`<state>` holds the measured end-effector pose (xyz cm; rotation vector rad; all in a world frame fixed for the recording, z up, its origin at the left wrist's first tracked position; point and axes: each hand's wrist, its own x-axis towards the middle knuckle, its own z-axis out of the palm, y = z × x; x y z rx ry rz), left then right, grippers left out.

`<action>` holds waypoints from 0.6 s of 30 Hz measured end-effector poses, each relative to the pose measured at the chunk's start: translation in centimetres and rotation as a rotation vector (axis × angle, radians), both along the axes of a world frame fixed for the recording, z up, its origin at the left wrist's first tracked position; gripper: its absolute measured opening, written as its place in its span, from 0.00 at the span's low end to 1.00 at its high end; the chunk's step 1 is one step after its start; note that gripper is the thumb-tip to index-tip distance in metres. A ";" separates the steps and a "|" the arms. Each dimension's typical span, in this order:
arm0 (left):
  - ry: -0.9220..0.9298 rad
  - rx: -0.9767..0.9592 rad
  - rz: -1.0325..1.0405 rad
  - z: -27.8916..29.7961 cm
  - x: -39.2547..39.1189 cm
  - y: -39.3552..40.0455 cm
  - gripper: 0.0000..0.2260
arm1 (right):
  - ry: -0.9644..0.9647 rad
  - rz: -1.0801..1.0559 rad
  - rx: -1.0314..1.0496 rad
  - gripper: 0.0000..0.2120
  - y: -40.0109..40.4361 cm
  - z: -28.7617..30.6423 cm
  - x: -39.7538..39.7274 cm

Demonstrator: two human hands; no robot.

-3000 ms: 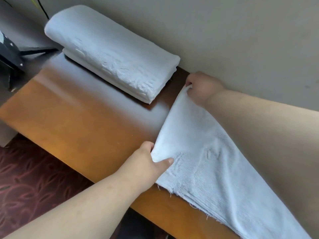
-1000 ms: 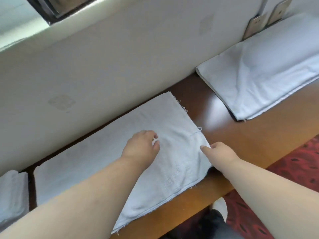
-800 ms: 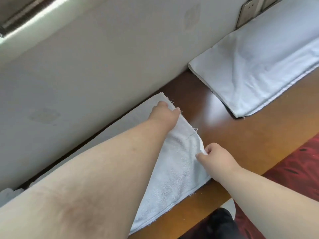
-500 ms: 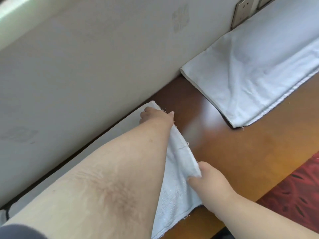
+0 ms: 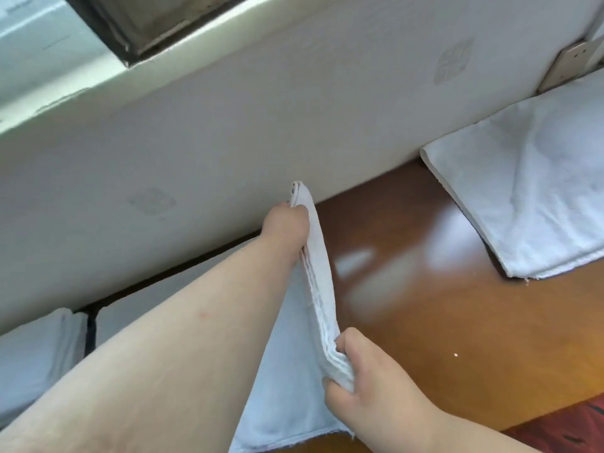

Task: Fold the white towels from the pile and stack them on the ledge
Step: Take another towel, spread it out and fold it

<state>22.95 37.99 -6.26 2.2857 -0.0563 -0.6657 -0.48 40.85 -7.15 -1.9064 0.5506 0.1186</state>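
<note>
A white towel (image 5: 294, 380) lies along the wooden ledge (image 5: 434, 308), folded lengthwise, with its right end lifted off the wood. My left hand (image 5: 287, 223) pinches the far corner of that end, close to the wall. My right hand (image 5: 362, 384) grips the near corner, with several layered edges showing between the two hands. My left forearm hides much of the towel's left part. A stack of folded white towels (image 5: 36, 354) sits at the left edge of the ledge. The pile of white towels (image 5: 529, 197) lies spread at the right.
A pale wall (image 5: 228, 125) runs along the back of the ledge, with a window frame (image 5: 157, 24) above it and a wall socket (image 5: 568, 63) at the upper right. Red patterned carpet (image 5: 575, 436) shows below the ledge's front edge.
Both hands moved from the towel's left end to its right end, took hold of its two corners there, and have raised that end off the ledge.
</note>
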 end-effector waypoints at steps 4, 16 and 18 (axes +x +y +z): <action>0.087 -0.185 0.169 3.3 1.6 6.8 0.14 | -0.097 0.112 0.021 0.11 4.6 1.9 2.3; 0.161 -0.559 0.512 5.4 7.3 30.7 0.11 | -0.217 0.474 -0.160 0.09 22.2 4.6 9.8; 0.165 -0.537 0.549 4.4 9.1 34.3 0.10 | -0.195 0.523 -0.161 0.10 24.9 4.4 11.3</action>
